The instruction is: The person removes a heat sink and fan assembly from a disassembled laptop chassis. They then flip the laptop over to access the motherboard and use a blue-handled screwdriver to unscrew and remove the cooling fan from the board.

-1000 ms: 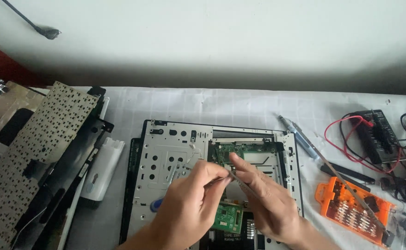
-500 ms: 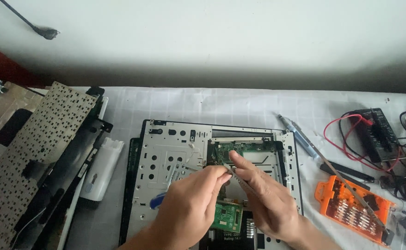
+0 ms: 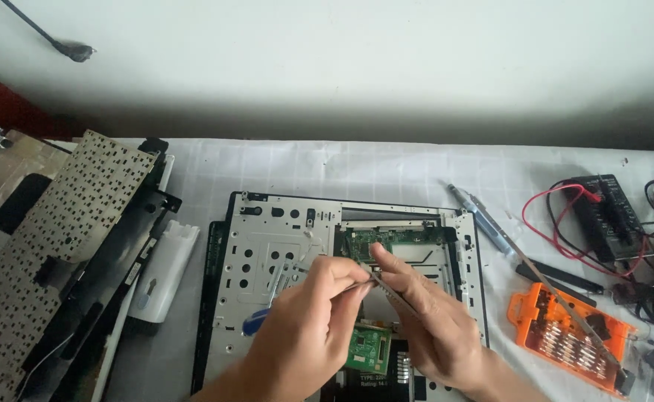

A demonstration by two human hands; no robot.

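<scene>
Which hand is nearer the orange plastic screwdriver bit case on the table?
Right. The right hand sits just left of the orange plastic screwdriver bit case; the left hand is farther left, beyond it.

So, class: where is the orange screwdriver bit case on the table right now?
In the head view, the orange bit case lies open at the lower right of the table, right of the opened laptop chassis.

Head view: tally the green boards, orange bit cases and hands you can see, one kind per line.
Green boards: 2, upper board and lower board
Orange bit case: 1
Hands: 2, left hand and right hand, both pinching a thin strip
Total: 5
</scene>
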